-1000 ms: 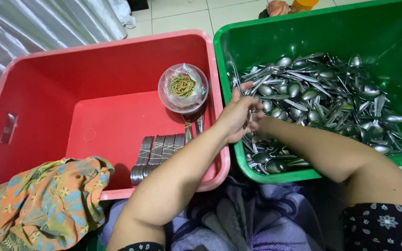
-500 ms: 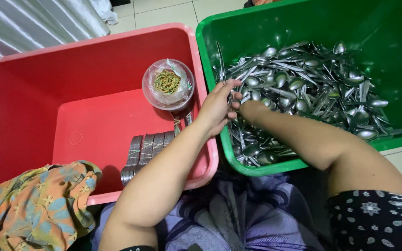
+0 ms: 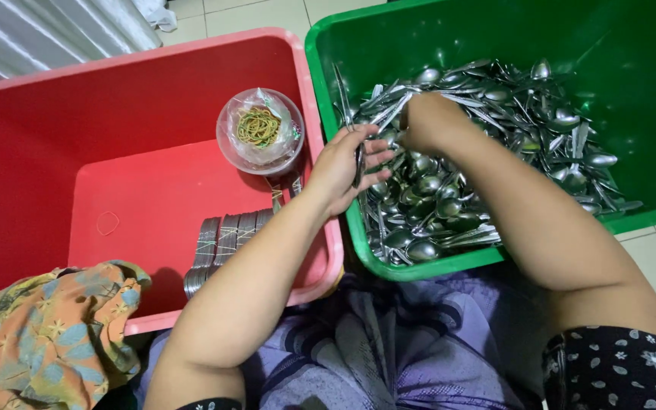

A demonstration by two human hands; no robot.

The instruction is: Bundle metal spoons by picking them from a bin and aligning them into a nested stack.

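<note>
Spoons (image 3: 495, 129) in heap: polished metal, mirror-glossy, smooth. Green bin (image 3: 495, 34): moulded plastic, smooth, shiny. Red bin (image 3: 115, 121): same plastic, slightly duller sheen. Bundled cutlery (image 3: 222, 247) on red bin floor: bright metal, smooth, tied with thin bands. Small round tub (image 3: 260, 137): clear glossy plastic, crinkled film inside, matt rubber bands (image 3: 258, 125). Patterned cloth (image 3: 47, 330) on red rim: soft matt fabric. Left hand (image 3: 339, 167) grips few shiny metal handles; right hand (image 3: 427, 121) rests on glossy heap.
</note>
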